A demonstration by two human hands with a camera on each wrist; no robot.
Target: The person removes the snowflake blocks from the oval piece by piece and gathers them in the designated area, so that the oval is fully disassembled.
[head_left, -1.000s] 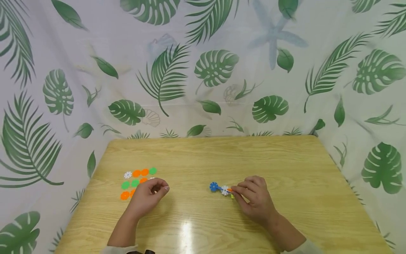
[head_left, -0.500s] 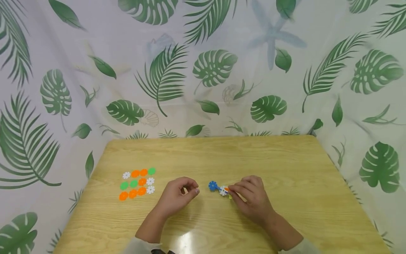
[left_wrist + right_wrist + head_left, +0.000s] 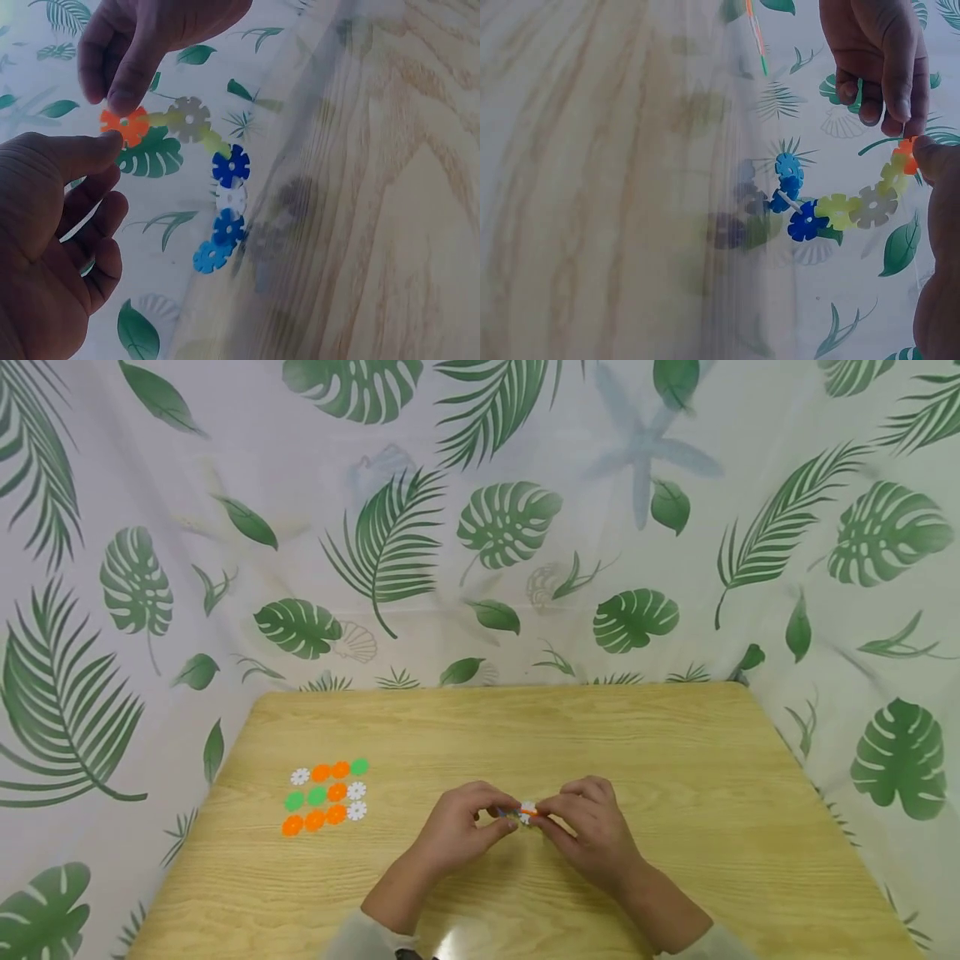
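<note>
Pinching the orange disc [image 3: 125,129] from opposite sides, left hand [image 3: 461,831] and right hand [image 3: 597,831] are almost meeting; its chain [image 3: 223,166] is curving away toward the surface [image 3: 450,735].

Disc rows [image 3: 317,795] on table [image 3: 675,760], left of disc chain [image 3: 231,160]; cloth [image 3: 555,643] behind table.

"What does the head view hide?"
"Most of the chain [image 3: 527,818], behind the left hand [image 3: 467,827] and the right hand [image 3: 594,837]."
"And at the near edge?"
"Both sleeves [image 3: 714,943] are cut off, and the table [image 3: 675,760] too; the dark thing [image 3: 408,954] by the left sleeve shows too little to name."
"The orange disc [image 3: 907,155]?"
"Partly behind the right hand in the right wrist view, where the table looks blurred"
</note>
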